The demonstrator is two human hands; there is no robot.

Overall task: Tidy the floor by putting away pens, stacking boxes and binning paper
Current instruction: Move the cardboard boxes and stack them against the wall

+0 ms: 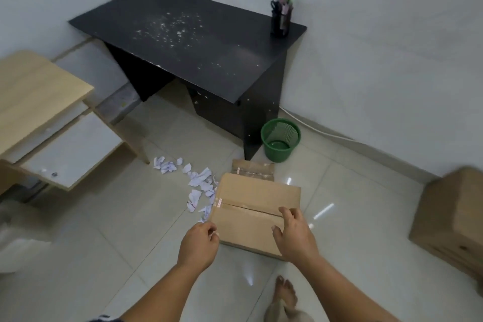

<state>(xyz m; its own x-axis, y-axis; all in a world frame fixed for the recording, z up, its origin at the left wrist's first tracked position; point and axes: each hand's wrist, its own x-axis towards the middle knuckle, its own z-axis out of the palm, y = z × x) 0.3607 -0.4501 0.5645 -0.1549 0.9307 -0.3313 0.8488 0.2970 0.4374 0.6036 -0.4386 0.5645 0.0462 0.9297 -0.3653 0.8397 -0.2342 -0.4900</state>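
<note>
Cardboard box, taped shut, lies flat on the floor tiles. Left hand curls loosely at its near-left corner; grip cannot be confirmed. Right hand rests open on its top. Crumpled paper lies left of the box, a smaller box behind it, the green bin beyond. Tape markings are illegible.

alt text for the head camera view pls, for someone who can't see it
Both hands, left hand and right hand, reach to a taped cardboard box on the tiled floor. Crumpled paper lies left of it; a green bin stands beside a black desk.
</note>
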